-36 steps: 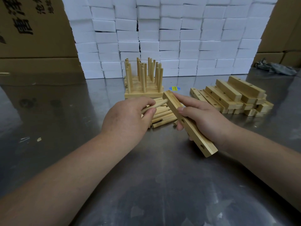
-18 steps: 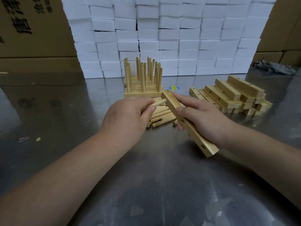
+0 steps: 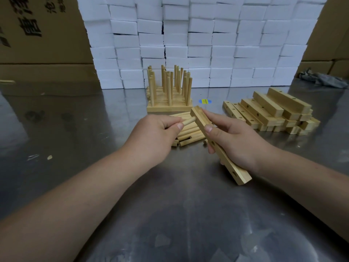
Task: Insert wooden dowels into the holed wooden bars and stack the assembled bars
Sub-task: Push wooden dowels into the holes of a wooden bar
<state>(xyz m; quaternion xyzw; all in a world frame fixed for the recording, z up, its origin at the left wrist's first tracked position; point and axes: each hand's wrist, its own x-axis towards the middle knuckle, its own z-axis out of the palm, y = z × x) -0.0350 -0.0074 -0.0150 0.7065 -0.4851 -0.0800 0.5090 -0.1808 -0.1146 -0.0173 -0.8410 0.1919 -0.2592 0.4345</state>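
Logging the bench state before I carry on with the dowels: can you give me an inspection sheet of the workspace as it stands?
Surface: steel table, shiny and scuffed, small scraps at the left.
Job's things: holed bar and dowel in the hands, the dowel tip meeting the bar near its far end; loose dowels beneath; assembled stack with upright dowels behind; bare bars piled at the right.
Clutter: blue-and-yellow sticker; grey rag at the far right.
Hands: left hand pinches the dowel; right hand grips the holed bar.
Cables: nothing seen.
Surroundings: wall of white foam blocks; cardboard boxes on both sides.
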